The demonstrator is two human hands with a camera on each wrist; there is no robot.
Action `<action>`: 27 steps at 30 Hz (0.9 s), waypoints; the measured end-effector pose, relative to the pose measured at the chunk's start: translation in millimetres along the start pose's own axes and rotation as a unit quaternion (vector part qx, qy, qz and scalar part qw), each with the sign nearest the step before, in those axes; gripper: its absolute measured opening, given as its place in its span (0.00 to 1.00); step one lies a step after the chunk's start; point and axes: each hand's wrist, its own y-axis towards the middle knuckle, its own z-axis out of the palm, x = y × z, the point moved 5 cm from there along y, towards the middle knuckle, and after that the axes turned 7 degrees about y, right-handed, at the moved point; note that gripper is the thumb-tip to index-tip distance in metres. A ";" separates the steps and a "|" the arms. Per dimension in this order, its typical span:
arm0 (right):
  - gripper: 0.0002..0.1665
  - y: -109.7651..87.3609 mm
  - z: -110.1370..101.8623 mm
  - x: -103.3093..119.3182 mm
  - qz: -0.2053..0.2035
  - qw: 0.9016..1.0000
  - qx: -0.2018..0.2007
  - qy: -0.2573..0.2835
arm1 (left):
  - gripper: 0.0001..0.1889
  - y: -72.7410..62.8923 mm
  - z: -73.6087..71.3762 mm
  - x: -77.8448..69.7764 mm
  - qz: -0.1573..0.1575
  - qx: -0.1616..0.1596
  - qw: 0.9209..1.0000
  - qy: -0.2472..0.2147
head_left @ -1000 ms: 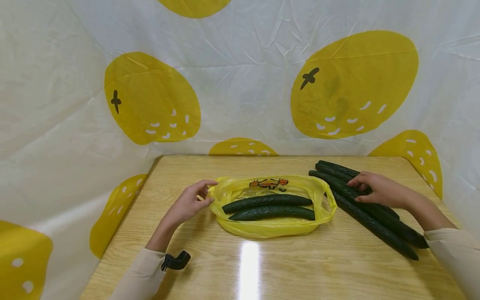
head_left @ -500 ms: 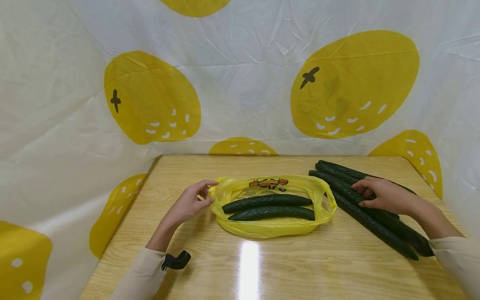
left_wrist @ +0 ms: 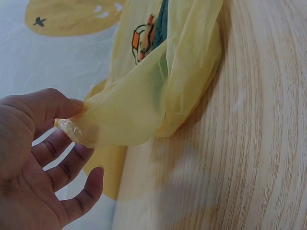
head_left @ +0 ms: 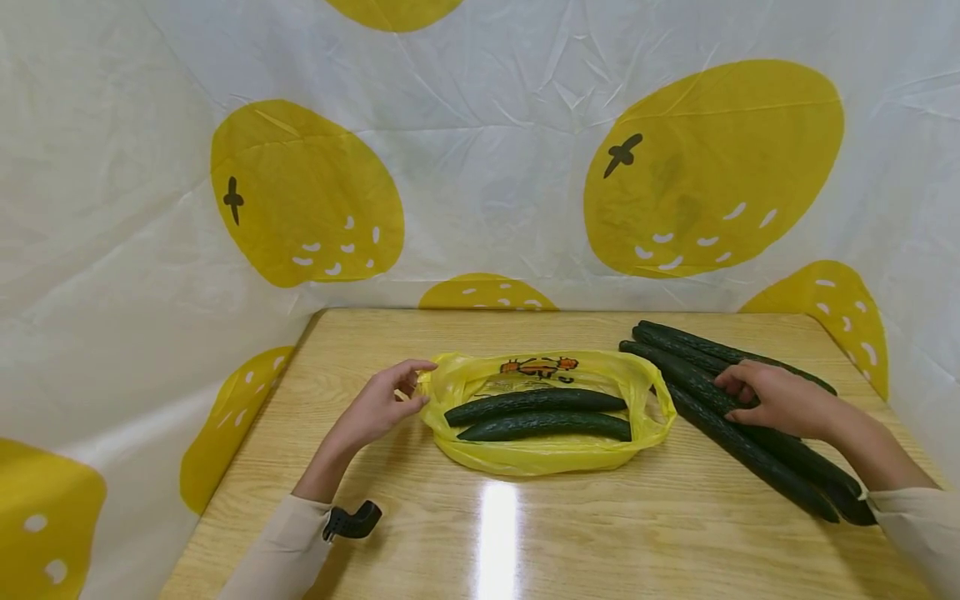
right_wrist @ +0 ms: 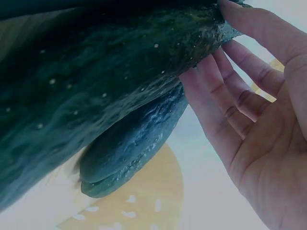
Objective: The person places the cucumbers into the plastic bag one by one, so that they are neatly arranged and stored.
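Observation:
My left hand [head_left: 378,408] pinches the left edge of a yellow plastic bag [head_left: 525,458]; the left wrist view shows its thumb and forefinger on the thin plastic [left_wrist: 120,115], the other fingers loosely bent. The bag's mouth gapes upward, and two dark green cucumbers [head_left: 536,404] lie side by side inside. To the right, my right hand [head_left: 783,404] reaches down onto a pile of more cucumbers. Its thumb and fingers hold one cucumber [right_wrist: 120,81] from both sides, as the right wrist view shows. Part of that cucumber is hidden under the hand and forearm.
Other cucumbers [head_left: 735,442] lie slantwise against the held one, close to the bag's right side. The light wooden table [head_left: 420,533] meets a white cloth [head_left: 480,183] with yellow fruit prints at the back and sides. A black wrist mount [head_left: 352,521] sticks out from my left sleeve.
My right hand has moved a little right and toward me, and the near end of the held cucumber has slid the same way. The left hand and bag have stayed put.

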 end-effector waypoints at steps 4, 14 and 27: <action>0.27 -3.1 0.3 -1.4 0.003 1.000 -0.001 -0.008 | 0.24 -0.7 -0.7 -0.9 -0.001 0.001 1.000 -0.003; 0.26 -11.9 2.3 -2.7 0.011 1.000 0.014 -0.020 | 0.25 -1.6 -1.4 -0.5 -0.005 -0.001 1.000 -0.008; 0.30 -9.0 2.3 -0.3 0.052 0.996 0.024 -0.061 | 0.25 -2.8 -2.8 -0.8 -0.005 0.000 1.000 -0.007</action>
